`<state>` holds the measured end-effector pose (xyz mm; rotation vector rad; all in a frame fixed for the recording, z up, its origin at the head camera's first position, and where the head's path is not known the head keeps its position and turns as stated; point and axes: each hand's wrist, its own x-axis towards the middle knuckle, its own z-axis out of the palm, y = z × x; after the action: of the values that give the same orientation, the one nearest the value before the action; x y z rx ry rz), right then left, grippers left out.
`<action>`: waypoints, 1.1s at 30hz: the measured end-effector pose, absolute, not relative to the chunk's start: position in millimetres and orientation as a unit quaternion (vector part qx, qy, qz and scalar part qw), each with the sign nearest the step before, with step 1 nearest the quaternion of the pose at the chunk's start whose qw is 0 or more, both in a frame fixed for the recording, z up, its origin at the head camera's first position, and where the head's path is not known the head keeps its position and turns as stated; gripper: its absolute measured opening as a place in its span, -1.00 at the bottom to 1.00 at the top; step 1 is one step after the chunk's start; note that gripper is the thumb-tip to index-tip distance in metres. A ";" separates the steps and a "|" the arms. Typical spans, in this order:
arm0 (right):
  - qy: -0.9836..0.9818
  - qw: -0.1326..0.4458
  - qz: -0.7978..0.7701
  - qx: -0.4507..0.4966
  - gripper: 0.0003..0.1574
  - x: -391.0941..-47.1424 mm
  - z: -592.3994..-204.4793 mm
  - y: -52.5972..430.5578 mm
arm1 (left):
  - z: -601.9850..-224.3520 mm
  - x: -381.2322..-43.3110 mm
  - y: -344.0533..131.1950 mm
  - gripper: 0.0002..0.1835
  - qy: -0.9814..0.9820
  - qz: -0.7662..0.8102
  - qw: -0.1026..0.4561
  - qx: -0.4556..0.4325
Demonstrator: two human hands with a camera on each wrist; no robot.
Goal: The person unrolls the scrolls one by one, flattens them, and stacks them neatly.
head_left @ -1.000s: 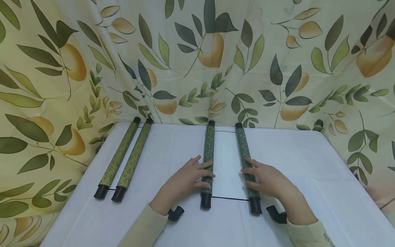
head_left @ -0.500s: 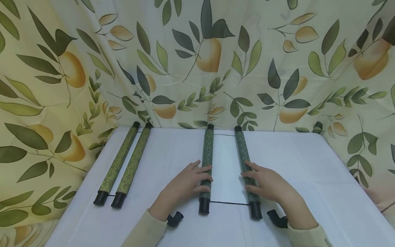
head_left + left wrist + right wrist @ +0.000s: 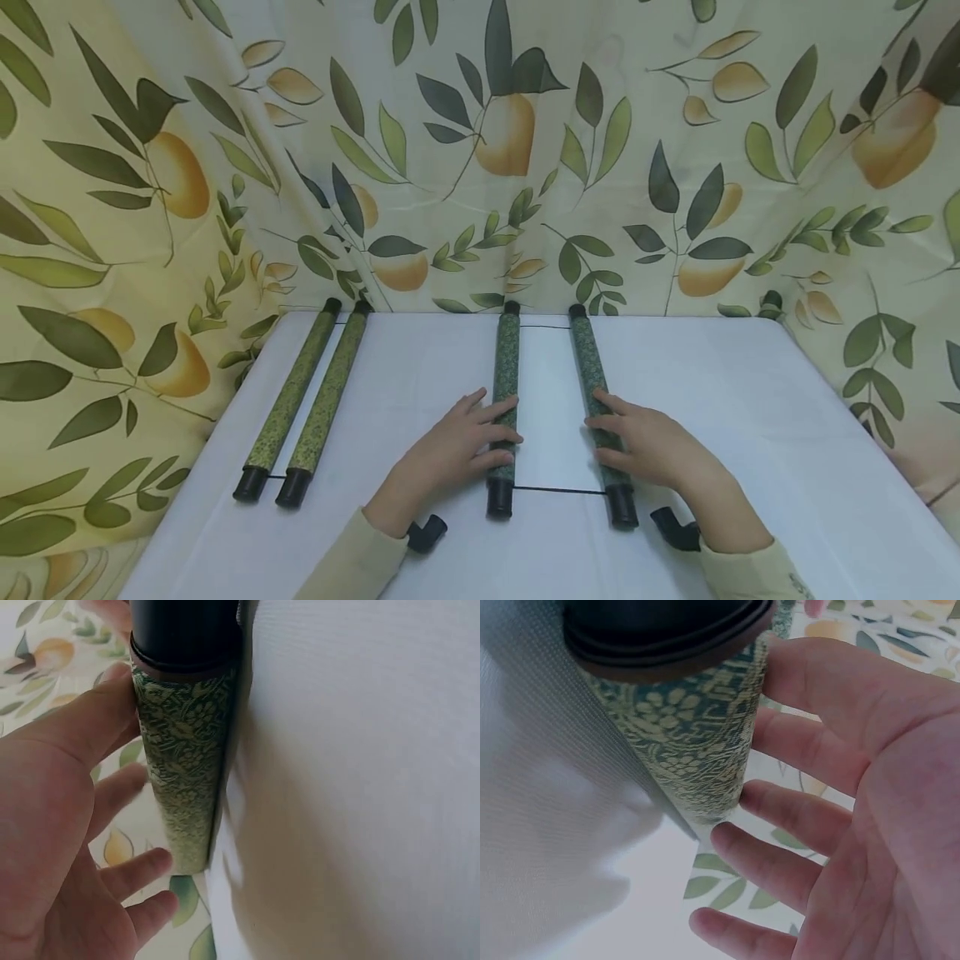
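Observation:
A green brocade scroll lies part-unrolled, its left roll (image 3: pixel 507 358) and right roll (image 3: pixel 587 358) bridged by a white strip (image 3: pixel 546 392). Black caps finish the rolls. A thin dark line (image 3: pixel 558 490) spans their near ends. My left hand (image 3: pixel 450 446) rests loosely spread fingers across the left roll; in the left wrist view its thumb lies beside the patterned roll (image 3: pixel 184 757), near the black cap. My right hand (image 3: pixel 663 442) touches the outer side of the right roll, fingers apart and fairly straight. The right wrist view shows those fingertips along the roll (image 3: pixel 682 742).
To the left, a yellow-green scroll (image 3: pixel 326 400) with two black-capped rolls lies close together on the white table (image 3: pixel 420 375). Small black angled pieces sit beside the left wrist (image 3: pixel 427 533) and right wrist (image 3: pixel 675 529). A leaf-and-fruit curtain (image 3: pixel 480 167) hangs behind the table.
The head view has tilted slightly, so the table sits a little lower in it. Both hands stay on the two rolls, which keep about the same gap.

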<state>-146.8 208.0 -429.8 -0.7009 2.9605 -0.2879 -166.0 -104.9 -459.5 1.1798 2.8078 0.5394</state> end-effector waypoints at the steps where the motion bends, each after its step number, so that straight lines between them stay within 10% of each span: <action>1: 0.968 0.044 -0.093 -0.227 -0.48 -146.5 -428.9 210.4 | -458.9 -166.0 -103.4 -0.60 0.907 0.175 0.023 0.382; 33: 0.969 0.061 -0.135 -0.196 -0.45 -131.4 -436.0 229.4 | -462.6 -164.4 -110.4 -0.63 0.914 0.134 -0.009 0.382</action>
<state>-131.4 229.4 -436.0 -0.5915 2.9325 -0.4086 -164.4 -110.4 -462.6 1.2072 2.8898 0.4233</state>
